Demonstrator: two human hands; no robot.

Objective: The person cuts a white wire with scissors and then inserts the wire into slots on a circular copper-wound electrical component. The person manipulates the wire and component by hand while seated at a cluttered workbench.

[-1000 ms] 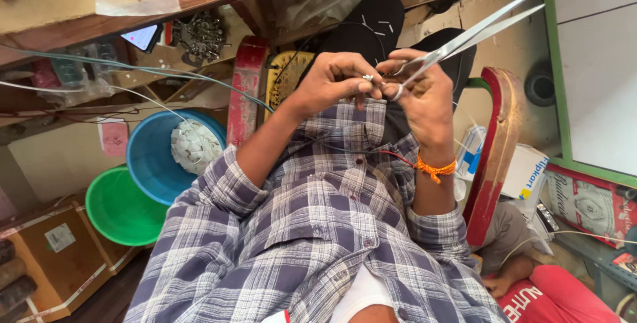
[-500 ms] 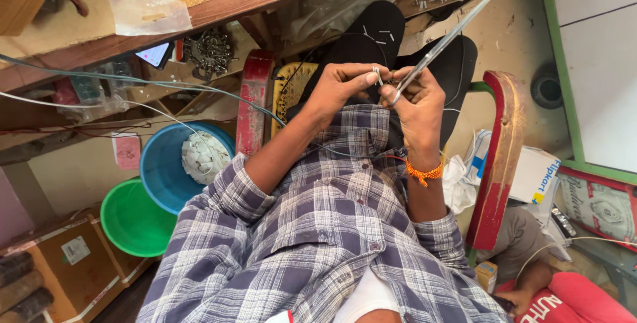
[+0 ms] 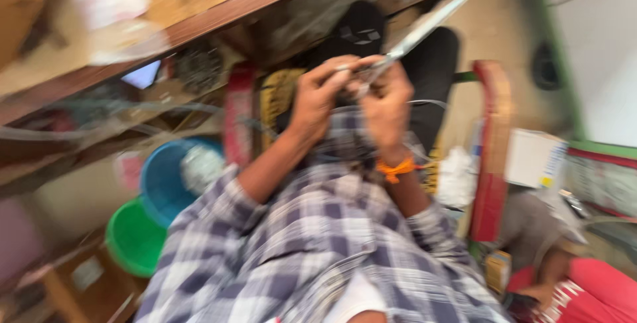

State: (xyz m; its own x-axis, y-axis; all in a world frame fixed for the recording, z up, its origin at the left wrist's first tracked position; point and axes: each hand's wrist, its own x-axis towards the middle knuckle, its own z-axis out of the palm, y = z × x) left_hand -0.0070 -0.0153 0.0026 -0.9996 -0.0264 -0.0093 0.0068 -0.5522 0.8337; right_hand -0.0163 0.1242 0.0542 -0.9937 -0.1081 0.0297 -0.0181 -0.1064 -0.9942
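Though motion blur softens the view, the left hand (image 3: 318, 101) and right hand (image 3: 386, 104) meet above the lap, both pinching a long thin metal strip (image 3: 424, 28) that slants up beyond them toward the wooden bench (image 3: 219, 11).

The person wears a plaid shirt (image 3: 318, 243) checked in blue, grey and white, its sleeves rolled back well short of the fingers. An orange thread band (image 3: 396, 169) circles the right wrist, just below the right hand (image 3: 385, 107). The left hand (image 3: 318, 97) is bare. Motion blur hides finer detail.
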